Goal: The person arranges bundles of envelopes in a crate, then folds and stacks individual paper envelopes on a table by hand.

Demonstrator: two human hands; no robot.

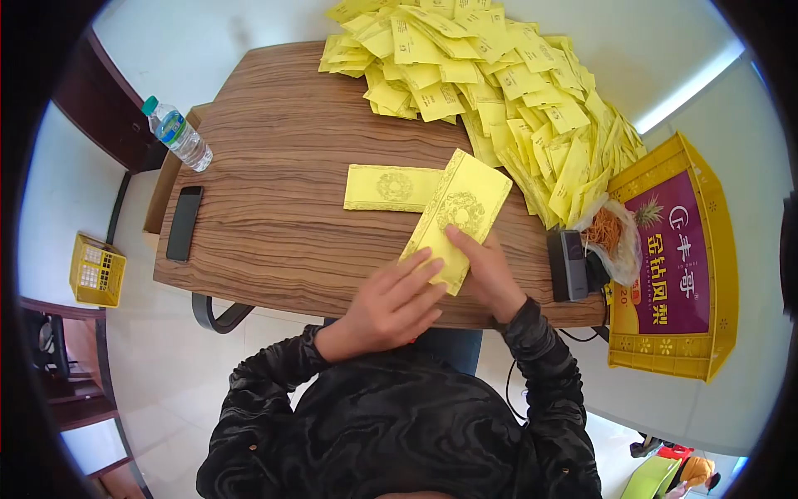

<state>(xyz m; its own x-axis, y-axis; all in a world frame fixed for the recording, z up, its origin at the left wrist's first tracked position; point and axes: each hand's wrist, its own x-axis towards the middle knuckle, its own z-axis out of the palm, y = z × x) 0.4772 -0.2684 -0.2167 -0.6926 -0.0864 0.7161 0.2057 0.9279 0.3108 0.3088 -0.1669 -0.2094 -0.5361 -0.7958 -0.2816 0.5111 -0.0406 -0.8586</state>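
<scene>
A yellow printed paper envelope (475, 185) with a round ornate design is tilted over the table's front part. My right hand (492, 273) grips its lower right side, thumb on top and the other fingers hidden beneath. Across its lower left edge reach the outstretched, slightly parted fingers of my left hand (389, 303); that thumb is out of sight. Another yellow envelope (391, 188) lies flat on the wood-grain table (274, 166), its right end covered by the held one.
A large heap of yellow envelopes (507, 79) covers the back right. Nearby are a bag of rubber bands (605, 231), a dark box-shaped device (568, 266) and a yellow crate (673, 258). To the left are a water bottle (179, 135) and phone (184, 223).
</scene>
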